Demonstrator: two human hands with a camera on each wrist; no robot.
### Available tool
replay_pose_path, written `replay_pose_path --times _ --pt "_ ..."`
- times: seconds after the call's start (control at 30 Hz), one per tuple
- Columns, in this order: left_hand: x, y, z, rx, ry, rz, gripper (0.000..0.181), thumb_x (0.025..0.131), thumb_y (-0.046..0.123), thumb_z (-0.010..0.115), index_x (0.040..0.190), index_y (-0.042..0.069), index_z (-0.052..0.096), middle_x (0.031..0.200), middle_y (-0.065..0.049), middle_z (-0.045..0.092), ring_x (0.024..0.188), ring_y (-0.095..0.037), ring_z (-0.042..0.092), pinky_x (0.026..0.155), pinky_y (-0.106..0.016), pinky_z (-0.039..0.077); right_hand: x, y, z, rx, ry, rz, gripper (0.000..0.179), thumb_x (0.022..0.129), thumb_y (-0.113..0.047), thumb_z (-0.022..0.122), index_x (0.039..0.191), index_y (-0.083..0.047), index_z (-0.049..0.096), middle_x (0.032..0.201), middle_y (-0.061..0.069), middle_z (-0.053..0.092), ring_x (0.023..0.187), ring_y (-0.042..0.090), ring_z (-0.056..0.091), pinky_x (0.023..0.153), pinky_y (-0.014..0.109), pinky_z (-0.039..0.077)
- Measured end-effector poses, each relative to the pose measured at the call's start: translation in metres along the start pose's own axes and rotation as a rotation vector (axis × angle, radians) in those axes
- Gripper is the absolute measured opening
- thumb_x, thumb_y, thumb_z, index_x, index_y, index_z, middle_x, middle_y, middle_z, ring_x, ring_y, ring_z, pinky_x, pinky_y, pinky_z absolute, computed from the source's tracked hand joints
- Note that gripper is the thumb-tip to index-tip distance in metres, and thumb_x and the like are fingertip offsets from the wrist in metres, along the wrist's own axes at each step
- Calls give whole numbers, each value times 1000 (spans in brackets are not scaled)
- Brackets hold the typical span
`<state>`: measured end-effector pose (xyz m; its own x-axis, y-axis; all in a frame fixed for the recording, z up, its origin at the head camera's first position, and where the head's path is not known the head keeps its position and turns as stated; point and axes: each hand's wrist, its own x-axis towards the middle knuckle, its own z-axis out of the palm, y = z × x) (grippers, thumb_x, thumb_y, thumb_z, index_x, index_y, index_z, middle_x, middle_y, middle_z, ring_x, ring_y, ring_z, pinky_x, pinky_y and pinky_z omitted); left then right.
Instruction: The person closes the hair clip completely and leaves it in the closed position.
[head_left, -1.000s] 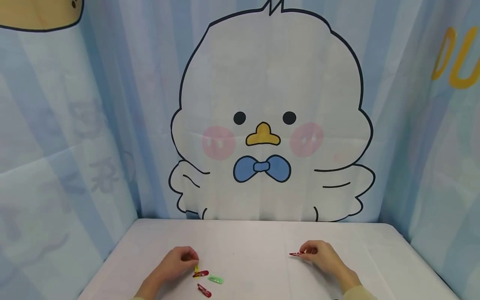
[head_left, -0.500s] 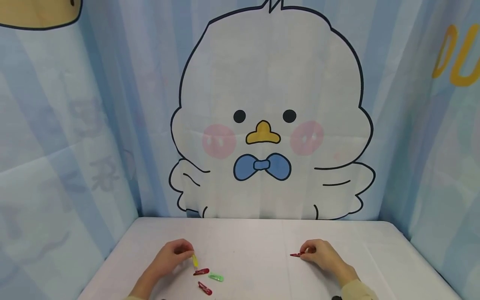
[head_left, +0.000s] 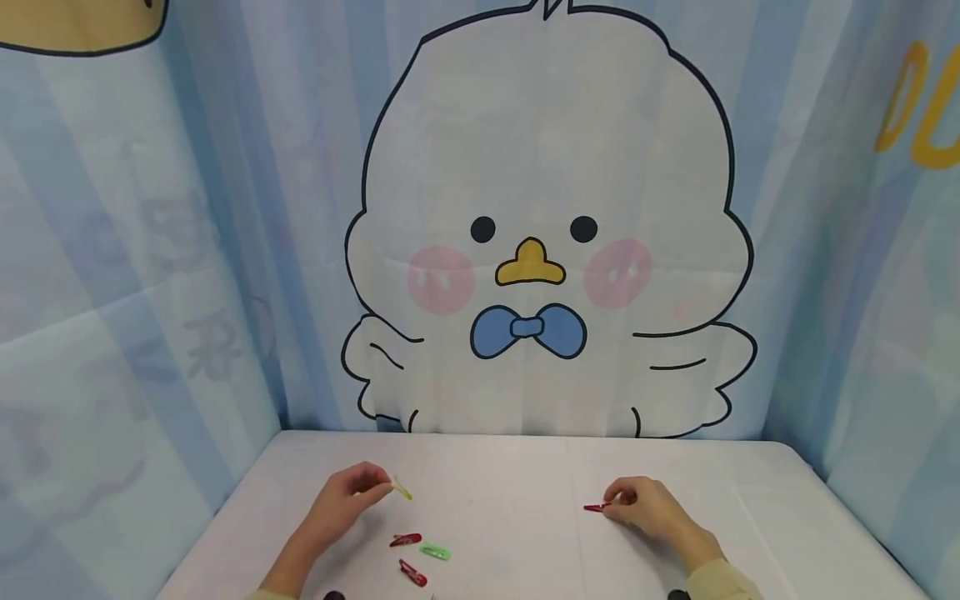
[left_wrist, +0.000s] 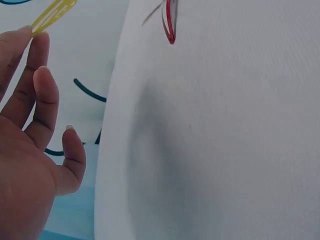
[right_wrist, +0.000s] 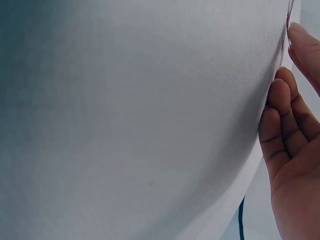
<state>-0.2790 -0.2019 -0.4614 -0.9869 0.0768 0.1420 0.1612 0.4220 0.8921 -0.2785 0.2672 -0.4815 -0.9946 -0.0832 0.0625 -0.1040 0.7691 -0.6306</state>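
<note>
My left hand [head_left: 347,502] pinches a yellow snap hair clip [head_left: 403,489] by one end, lifted above the table. In the left wrist view the yellow clip [left_wrist: 54,16] sticks out past the thumb and index fingertips, while the other fingers are loosely bent. On the right, my right hand [head_left: 648,510] grips a red snap hair clip [head_left: 593,507] low over the tabletop, its tip pointing left. Between the hands, nearer the left one, lie a dark red hair clip [head_left: 406,540], a green hair clip [head_left: 435,552] and another red hair clip [head_left: 412,572].
A white table [head_left: 510,483] spreads under both hands. Behind it hangs a curtain [head_left: 540,167] printed with a chick, and striped curtains [head_left: 112,250] close in the sides. Dark round objects [head_left: 334,595] show by both wrists at the bottom edge.
My left hand has picked the yellow hair clip up from beside the dark red one and moved it up and away. The right hand stays nearly still with its red clip.
</note>
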Motion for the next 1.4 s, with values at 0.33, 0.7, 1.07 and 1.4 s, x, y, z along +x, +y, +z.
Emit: replay_pose_path --times 0.33,0.7,1.07,1.4 --pt "-2 10 9 -52 16 19 5 92 6 72 96 5 70 91 -4 68 85 -21 59 73 -32 48 -3 4 -6 25 40 42 11 83 -11 81 89 -14 71 75 -2 56 70 17 49 66 35 41" --pt "-7 22 19 -185 -32 54 13 91 3 72 102 -3 69 100 -8 69 93 -19 62 82 -28 50 -3 -6 -17 49 62 58 14 86 -15 80 98 -11 73 80 1 56 74 18 49 64 31 43" --pt "-12 35 40 -288 -43 36 16 90 -1 72 105 -8 67 100 -10 68 94 -22 63 80 -27 53 -11 -26 -22 61 101 -34 17 87 -21 80 100 -13 73 80 -3 56 75 17 49 64 31 41" --pt "-21 47 56 -322 -82 46 21 92 6 72 108 -7 67 100 -8 69 94 -22 63 81 -27 54 -18 -55 -26 146 132 -61 25 86 -20 82 107 -10 73 85 -3 60 79 18 52 67 29 46"
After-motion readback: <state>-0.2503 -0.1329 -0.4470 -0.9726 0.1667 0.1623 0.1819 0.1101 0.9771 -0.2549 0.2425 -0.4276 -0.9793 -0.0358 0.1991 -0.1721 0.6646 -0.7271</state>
